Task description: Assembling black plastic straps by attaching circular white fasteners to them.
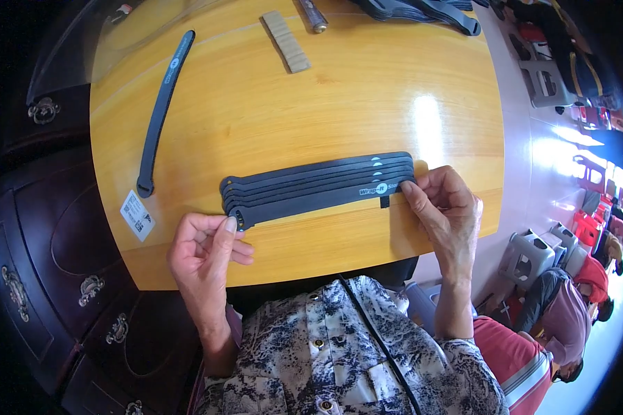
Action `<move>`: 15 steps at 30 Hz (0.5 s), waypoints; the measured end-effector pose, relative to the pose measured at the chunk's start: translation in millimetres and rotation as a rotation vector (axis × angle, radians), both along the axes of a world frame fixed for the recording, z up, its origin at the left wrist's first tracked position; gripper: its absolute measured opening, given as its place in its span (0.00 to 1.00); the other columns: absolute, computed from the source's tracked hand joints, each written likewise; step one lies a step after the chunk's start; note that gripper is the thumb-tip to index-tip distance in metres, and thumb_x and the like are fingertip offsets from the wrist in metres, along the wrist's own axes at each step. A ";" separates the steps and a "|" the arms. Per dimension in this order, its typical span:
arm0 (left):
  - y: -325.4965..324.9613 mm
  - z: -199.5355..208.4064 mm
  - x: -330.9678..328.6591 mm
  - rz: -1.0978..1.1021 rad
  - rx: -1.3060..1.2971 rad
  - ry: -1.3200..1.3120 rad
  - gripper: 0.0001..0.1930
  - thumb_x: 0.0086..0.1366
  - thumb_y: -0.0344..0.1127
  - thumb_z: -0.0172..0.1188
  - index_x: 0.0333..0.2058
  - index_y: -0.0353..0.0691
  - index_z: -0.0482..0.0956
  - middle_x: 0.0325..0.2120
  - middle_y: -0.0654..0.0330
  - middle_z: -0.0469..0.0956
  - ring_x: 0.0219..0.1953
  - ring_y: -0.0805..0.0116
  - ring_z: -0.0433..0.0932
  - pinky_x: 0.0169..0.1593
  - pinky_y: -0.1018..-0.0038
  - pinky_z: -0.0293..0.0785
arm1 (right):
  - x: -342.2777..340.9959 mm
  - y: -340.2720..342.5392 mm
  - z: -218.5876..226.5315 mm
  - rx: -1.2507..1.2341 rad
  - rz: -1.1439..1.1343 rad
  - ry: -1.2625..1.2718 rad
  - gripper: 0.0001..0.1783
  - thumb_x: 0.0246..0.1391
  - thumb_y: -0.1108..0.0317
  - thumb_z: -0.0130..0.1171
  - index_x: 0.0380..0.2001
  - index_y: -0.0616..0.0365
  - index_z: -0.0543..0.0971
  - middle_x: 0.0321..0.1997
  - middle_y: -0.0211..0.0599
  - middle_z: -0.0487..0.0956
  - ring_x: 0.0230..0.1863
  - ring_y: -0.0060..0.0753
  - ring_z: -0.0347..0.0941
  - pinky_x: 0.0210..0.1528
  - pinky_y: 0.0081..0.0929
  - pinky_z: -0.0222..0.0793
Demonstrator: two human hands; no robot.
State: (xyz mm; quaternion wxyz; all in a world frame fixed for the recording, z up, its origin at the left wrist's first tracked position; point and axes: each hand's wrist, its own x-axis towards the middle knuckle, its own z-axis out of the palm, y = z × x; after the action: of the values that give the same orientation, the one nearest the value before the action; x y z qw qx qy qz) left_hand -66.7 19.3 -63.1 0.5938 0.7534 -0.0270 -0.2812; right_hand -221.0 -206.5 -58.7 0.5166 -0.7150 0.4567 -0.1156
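Note:
Several dark grey hook-and-loop straps (311, 185) lie fanned in an overlapping stack, stretched between my two hands just above or on the wooden table (325, 114). My left hand (202, 250) pinches the slotted, rounded end of the front strap between thumb and fingers. At the opposite end, the thumb and fingers of my right hand (450, 207) grip the stack near its pale printing. A small black tab (385, 202) shows under the front strap by the right hand. One separate strap (163, 114) of the same kind lies lengthwise on the left of the table.
A white printed label (138, 216) lies near the left edge. Toward the far side are a creased brown strip (286, 41), a dark cylindrical object (313, 15) and more straps (422, 10). Dark cabinets (55, 242) stand left; grey stools (533, 259) and seated people are right.

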 end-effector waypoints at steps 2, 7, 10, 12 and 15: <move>0.1 0.4 -0.1 0.004 0.001 0.002 0.05 0.63 0.26 0.57 0.31 0.32 0.71 0.24 0.56 0.77 0.20 0.73 0.77 0.23 0.80 0.76 | 1.6 -0.6 -0.2 -0.043 0.034 0.028 0.09 0.50 0.71 0.66 0.29 0.61 0.74 0.17 0.23 0.72 0.20 0.10 0.63 0.21 0.11 0.59; 3.0 2.6 -0.9 0.029 -0.007 0.023 0.05 0.63 0.27 0.58 0.32 0.33 0.71 0.23 0.58 0.76 0.20 0.74 0.77 0.23 0.80 0.75 | 8.7 -11.1 11.4 -0.015 0.094 0.122 0.12 0.50 0.71 0.66 0.33 0.59 0.72 0.15 0.24 0.71 0.18 0.11 0.62 0.18 0.13 0.56; 0.0 0.6 -1.4 0.032 -0.014 0.073 0.05 0.64 0.27 0.58 0.32 0.33 0.71 0.23 0.59 0.76 0.20 0.75 0.77 0.24 0.81 0.75 | 8.2 -16.7 8.2 0.079 0.101 0.094 0.11 0.50 0.72 0.66 0.32 0.57 0.72 0.14 0.24 0.72 0.13 0.11 0.62 0.13 0.15 0.51; -0.6 0.1 -0.5 0.012 -0.050 0.091 0.05 0.64 0.27 0.57 0.33 0.33 0.71 0.23 0.60 0.76 0.21 0.76 0.77 0.24 0.81 0.76 | 7.1 -20.1 10.7 0.120 0.105 0.095 0.10 0.51 0.72 0.65 0.32 0.56 0.72 0.15 0.23 0.72 0.13 0.10 0.62 0.13 0.13 0.50; -0.5 1.0 -0.3 0.007 -0.078 0.099 0.03 0.64 0.25 0.56 0.32 0.33 0.71 0.24 0.60 0.76 0.23 0.76 0.78 0.26 0.81 0.77 | 7.0 -20.6 11.1 0.184 0.093 0.050 0.09 0.53 0.73 0.63 0.31 0.56 0.71 0.15 0.22 0.70 0.13 0.09 0.61 0.12 0.11 0.48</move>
State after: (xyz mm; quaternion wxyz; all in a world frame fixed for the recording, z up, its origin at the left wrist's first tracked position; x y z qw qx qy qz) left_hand -67.1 18.8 -62.2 0.6242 0.7150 -0.0057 -0.3148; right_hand -214.0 -227.1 -47.6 0.5731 -0.6878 0.4445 -0.0312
